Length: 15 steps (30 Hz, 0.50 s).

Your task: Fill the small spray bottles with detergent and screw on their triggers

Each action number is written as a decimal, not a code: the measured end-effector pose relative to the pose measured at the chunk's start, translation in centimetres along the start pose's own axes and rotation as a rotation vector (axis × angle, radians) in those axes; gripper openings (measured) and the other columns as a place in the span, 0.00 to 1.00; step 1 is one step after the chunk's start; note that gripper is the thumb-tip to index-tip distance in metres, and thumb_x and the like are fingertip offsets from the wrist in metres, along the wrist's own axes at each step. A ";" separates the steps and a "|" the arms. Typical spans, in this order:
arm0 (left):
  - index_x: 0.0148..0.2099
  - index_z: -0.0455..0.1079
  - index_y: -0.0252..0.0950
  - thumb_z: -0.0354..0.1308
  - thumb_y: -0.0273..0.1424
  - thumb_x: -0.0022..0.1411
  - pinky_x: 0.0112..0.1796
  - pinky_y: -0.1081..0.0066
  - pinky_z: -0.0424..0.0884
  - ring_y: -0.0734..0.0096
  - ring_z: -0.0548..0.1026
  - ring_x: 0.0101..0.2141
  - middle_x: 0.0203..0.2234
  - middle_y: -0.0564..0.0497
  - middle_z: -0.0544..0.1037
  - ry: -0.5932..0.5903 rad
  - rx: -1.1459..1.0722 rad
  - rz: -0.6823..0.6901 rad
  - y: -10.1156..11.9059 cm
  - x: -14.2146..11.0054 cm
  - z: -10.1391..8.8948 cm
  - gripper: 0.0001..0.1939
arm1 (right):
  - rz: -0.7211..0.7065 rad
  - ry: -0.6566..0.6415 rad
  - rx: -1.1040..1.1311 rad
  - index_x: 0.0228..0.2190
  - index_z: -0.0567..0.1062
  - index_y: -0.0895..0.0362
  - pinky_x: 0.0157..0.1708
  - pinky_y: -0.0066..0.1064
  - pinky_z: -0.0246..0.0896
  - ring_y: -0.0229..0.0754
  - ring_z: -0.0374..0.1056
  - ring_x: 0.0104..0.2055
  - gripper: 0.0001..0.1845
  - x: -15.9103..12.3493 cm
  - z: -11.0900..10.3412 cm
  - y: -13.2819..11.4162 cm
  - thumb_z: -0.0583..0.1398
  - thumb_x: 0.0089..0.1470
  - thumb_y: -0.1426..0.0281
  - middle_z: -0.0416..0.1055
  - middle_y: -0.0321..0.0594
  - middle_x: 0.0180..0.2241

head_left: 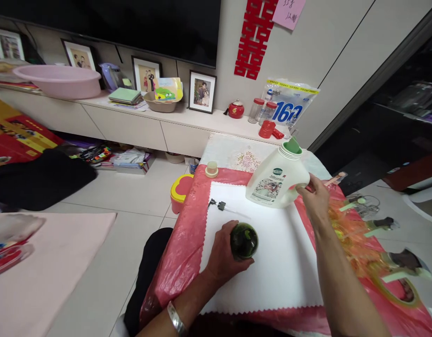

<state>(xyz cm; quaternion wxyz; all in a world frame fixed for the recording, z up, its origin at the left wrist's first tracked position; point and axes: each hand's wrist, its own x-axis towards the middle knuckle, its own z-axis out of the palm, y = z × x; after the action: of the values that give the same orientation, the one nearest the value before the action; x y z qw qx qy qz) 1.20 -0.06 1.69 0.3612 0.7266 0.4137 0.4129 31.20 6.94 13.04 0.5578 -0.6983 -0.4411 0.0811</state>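
My left hand is wrapped around a dark green bottle, seen from above over the white mat. My right hand grips the handle of a large pale laundry detergent jug with a green spout at its uncapped mouth. The jug's base is at the far part of the mat; whether it touches is hard to tell. A black pump head with a clear tube lies on the mat beyond the bottle. The jug's cap stands on the red plastic sheet at the table's far left corner.
Several orange-wrapped bottles and a roll of tape lie along the right side. Behind the table, a low cabinet carries glass jars, framed photos and a pink basin. A red-and-yellow stool stands to the left.
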 end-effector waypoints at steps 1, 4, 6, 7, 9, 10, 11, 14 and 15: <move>0.63 0.52 0.43 0.74 0.30 0.37 0.54 0.44 0.71 0.44 0.72 0.55 0.57 0.41 0.70 -0.004 0.001 0.001 0.0 0.0 0.0 0.53 | 0.012 -0.016 -0.002 0.46 0.76 0.58 0.43 0.34 0.67 0.43 0.70 0.41 0.29 0.3 0.1 0.2 0.60 0.38 0.64 0.74 0.42 0.42; 0.63 0.52 0.42 0.75 0.30 0.37 0.54 0.44 0.71 0.44 0.73 0.54 0.57 0.41 0.70 -0.014 0.007 -0.004 0.1 0.1 -0.1 0.53 | 0.046 -0.020 -0.036 0.35 0.76 0.59 0.32 0.29 0.62 0.40 0.65 0.32 0.22 0.7 0.1 0.1 0.62 0.34 0.64 0.72 0.38 0.32; 0.63 0.52 0.42 0.75 0.31 0.37 0.54 0.44 0.71 0.45 0.73 0.54 0.57 0.41 0.70 -0.016 0.009 -0.007 0.1 0.1 -0.1 0.53 | 0.067 -0.056 -0.037 0.31 0.75 0.58 0.29 0.28 0.59 0.39 0.62 0.30 0.20 0.6 0.1 0.0 0.63 0.32 0.63 0.70 0.36 0.28; 0.63 0.52 0.42 0.75 0.31 0.37 0.53 0.45 0.71 0.45 0.73 0.54 0.56 0.41 0.70 -0.015 0.010 -0.002 0.1 0.1 -0.1 0.53 | 0.076 -0.077 -0.030 0.31 0.75 0.58 0.29 0.28 0.59 0.39 0.62 0.30 0.20 0.4 0.0 -0.1 0.63 0.31 0.62 0.70 0.36 0.27; 0.63 0.52 0.42 0.75 0.31 0.37 0.54 0.44 0.70 0.44 0.73 0.54 0.57 0.41 0.70 -0.012 0.009 0.014 0.1 0.2 -0.1 0.53 | 0.092 -0.098 -0.014 0.32 0.75 0.59 0.30 0.29 0.60 0.40 0.63 0.31 0.23 -0.2 0.0 -0.3 0.64 0.31 0.61 0.71 0.37 0.29; 0.63 0.51 0.42 0.75 0.31 0.37 0.54 0.44 0.70 0.44 0.72 0.54 0.57 0.41 0.70 -0.010 0.007 0.020 0.1 0.2 0.0 0.53 | 0.100 -0.093 -0.008 0.33 0.75 0.60 0.30 0.29 0.60 0.40 0.64 0.31 0.24 -0.7 0.0 -0.4 0.65 0.31 0.60 0.72 0.38 0.30; 0.63 0.52 0.42 0.74 0.31 0.37 0.54 0.44 0.70 0.44 0.72 0.54 0.57 0.41 0.70 -0.008 0.005 0.020 0.1 0.2 0.0 0.53 | 0.108 -0.077 -0.004 0.34 0.75 0.60 0.31 0.30 0.61 0.41 0.65 0.32 0.25 -1.3 0.0 -0.6 0.65 0.31 0.60 0.72 0.39 0.31; 0.63 0.52 0.42 0.74 0.31 0.38 0.54 0.46 0.70 0.45 0.72 0.54 0.57 0.41 0.70 -0.017 -0.009 0.010 0.0 0.2 -0.1 0.52 | 0.124 -0.009 -0.005 0.35 0.75 0.61 0.29 0.29 0.60 0.40 0.64 0.30 0.25 -3.2 -0.6 -1.5 0.64 0.32 0.60 0.72 0.39 0.30; 0.63 0.52 0.42 0.74 0.31 0.38 0.54 0.46 0.70 0.45 0.73 0.54 0.57 0.41 0.70 -0.017 -0.010 0.010 0.0 0.2 -0.1 0.52 | 0.127 0.019 -0.014 0.35 0.75 0.61 0.28 0.28 0.59 0.40 0.64 0.30 0.25 -3.9 -1.0 -2.0 0.65 0.33 0.61 0.72 0.39 0.29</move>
<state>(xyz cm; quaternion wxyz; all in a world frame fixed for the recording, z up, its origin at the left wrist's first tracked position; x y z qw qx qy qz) 1.20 0.14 1.78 0.3662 0.7304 0.4047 0.4106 28.44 3.42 13.66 0.5509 -0.7296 -0.3909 0.1067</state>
